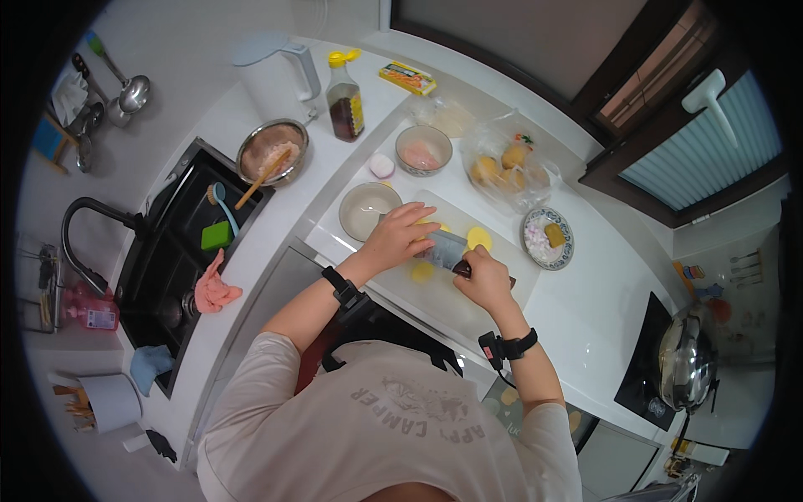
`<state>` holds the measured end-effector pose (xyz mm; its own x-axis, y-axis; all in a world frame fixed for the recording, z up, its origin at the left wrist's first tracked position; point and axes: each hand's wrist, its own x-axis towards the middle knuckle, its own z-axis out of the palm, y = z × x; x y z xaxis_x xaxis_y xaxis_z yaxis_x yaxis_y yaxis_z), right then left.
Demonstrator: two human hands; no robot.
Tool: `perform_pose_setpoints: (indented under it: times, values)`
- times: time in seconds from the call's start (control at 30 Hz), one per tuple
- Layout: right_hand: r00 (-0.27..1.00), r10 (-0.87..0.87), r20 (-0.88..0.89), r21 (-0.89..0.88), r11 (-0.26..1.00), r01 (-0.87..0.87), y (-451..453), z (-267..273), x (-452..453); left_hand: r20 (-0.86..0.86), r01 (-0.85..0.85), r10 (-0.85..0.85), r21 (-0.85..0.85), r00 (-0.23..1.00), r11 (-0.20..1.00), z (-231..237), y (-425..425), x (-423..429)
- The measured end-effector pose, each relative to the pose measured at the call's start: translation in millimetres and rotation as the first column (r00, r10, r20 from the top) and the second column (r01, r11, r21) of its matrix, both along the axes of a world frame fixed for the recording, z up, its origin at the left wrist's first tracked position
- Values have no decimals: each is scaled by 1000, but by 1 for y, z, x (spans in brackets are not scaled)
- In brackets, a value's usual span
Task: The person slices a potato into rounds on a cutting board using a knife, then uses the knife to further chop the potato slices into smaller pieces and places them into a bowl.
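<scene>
My right hand (486, 279) is closed around the dark handle of a kitchen cleaver (445, 251), whose blade lies over a pale cutting board (483, 314). At the blade's far end, my left hand (399, 233) rests with spread fingers against the metal; whether it grips anything is hidden. Round yellow slices, perhaps potato, lie on both sides of the blade, one (479, 238) beyond it and another (423, 272) on the near side. Just beyond my left hand stands a light bowl (370, 211). A patterned plate (547, 238) with chopped pale pieces and a yellowish-brown lump sits to the right.
Behind the board are a bowl of pale pink meat (423, 151), half an onion (381, 166) and a plastic bag of potatoes (511, 166). A metal bowl (273, 152) with chopsticks stands beside the black sink (160, 270) on the left. A lidded pan (687, 361) is on the hob at right.
</scene>
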<state>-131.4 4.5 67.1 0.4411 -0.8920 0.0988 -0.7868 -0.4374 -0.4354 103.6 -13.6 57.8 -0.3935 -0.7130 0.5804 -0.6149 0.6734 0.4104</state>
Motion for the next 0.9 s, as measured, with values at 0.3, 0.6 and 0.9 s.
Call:
perform_pose_setpoints:
  times: [0.3,0.6,0.9]
  values:
    - [994,70,-79,63,996,-65,-28,-6,69,40,100,-101,14,994,995,-45,-27,69]
    - [993,45,-109,60,997,-39,-27,-3,61,-32,112,-108,155,994,982,-60,-54,87]
    - [990,-141,2,152,978,139,24,2,-44,-57,-209,219,151,974,966,-53,-52,88]
